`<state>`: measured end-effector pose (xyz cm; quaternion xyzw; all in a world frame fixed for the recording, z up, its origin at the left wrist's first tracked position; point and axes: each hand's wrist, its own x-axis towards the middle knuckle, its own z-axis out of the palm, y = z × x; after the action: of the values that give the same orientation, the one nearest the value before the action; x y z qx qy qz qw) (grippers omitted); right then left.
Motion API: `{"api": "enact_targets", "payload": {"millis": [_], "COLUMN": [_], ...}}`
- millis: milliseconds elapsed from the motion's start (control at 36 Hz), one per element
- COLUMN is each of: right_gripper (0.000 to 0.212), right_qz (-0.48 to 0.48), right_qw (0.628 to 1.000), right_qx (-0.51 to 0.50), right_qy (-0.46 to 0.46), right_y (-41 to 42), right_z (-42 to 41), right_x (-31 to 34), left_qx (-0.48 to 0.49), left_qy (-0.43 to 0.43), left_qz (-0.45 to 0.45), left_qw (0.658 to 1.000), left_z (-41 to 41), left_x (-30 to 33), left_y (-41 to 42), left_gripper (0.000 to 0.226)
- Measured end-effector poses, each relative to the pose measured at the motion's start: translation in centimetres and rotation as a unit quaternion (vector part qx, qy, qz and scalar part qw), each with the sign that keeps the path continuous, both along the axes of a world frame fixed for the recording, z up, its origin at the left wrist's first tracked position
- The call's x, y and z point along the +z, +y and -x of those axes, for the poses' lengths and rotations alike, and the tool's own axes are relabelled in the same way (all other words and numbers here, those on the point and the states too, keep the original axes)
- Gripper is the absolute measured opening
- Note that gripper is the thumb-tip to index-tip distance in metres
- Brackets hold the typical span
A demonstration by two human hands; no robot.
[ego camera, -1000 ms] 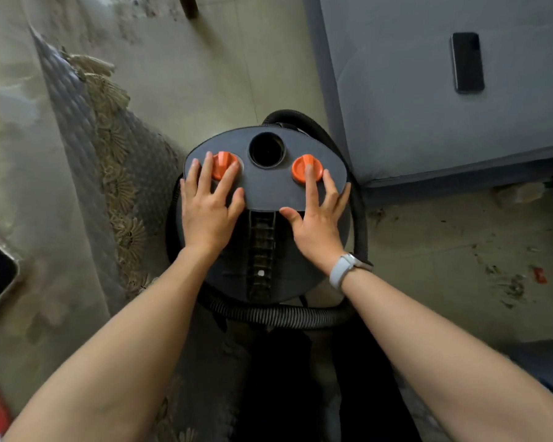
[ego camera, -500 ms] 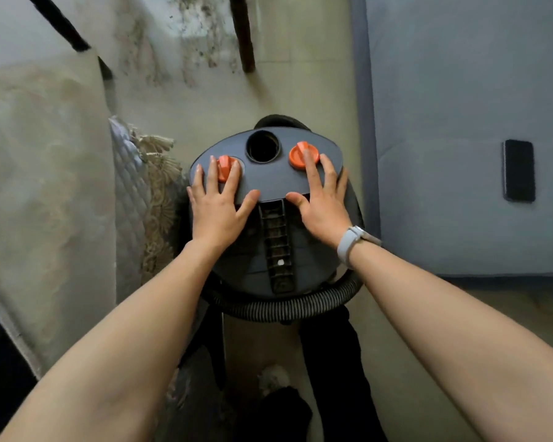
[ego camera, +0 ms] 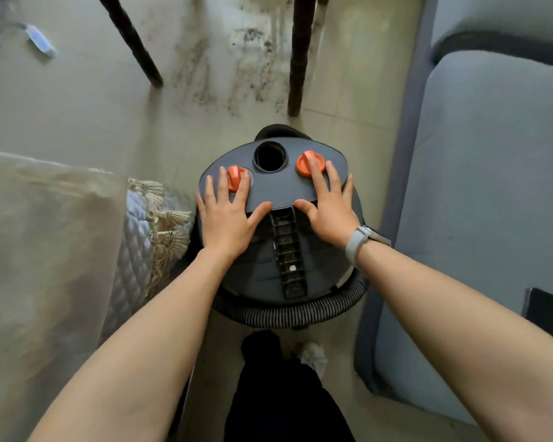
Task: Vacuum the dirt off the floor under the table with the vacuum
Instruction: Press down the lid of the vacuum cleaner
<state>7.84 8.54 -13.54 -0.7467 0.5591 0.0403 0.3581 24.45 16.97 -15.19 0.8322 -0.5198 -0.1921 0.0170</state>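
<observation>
Fingers of the left hand (ego camera: 225, 218) and right hand (ego camera: 329, 207) are spread flat on the lid of the vacuum (ego camera: 275, 224), fingertips beside its orange knobs; nothing is gripped. Dirt (ego camera: 233, 74) is seen straight ahead on the floor, between two table legs (ego camera: 300, 55), well beyond both hands. Neither hand is clearly nearer. A forward push seems called for.

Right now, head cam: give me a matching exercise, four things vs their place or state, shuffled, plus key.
Things:
1. left hand
2. right hand
3. hose
4. dirt

Places or states:
A. spread on the floor between two table legs
B. flat on the vacuum, wristband on its wrist
C. curled round the vacuum's near side
D. flat on the vacuum, fingers by the left orange knob

Pairs: 1-D, 2-B, 3-C, 4-A
</observation>
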Motion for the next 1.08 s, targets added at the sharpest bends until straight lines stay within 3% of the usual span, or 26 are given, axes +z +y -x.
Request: {"api": "enact_targets", "payload": {"millis": [111, 306, 694, 1083], "right_gripper": [0.074, 0.076, 0.079, 0.079], "right_qz": [0.034, 0.095, 0.093, 0.068], "right_qw": [0.998, 0.984, 0.953, 0.900], "right_qx": [0.037, 0.120, 0.289, 0.432], "right_qy": [0.042, 0.094, 0.014, 0.001], "right_y": [-3.8, -10.3, -20.4, -24.9], "right_z": [-2.4, -6.8, -19.4, -36.9], "right_x": [0.4, 0.5, 0.1, 0.3], "left_qx": [0.002, 0.057, 0.263, 0.379], "left_qy": [-0.043, -0.042, -0.037, -0.046], "left_qz": [-0.020, 0.006, -0.009, -0.040], "left_qw": [0.999, 0.997, 0.964, 0.924], "left_z": [-2.0, -5.4, -12.6, -25.3], "left_x": [0.2, -0.3, -0.2, 0.0], "left_y": [-3.3, -7.8, -13.3, -15.3], "left_gripper": [0.073, 0.072, 0.081, 0.084]}}
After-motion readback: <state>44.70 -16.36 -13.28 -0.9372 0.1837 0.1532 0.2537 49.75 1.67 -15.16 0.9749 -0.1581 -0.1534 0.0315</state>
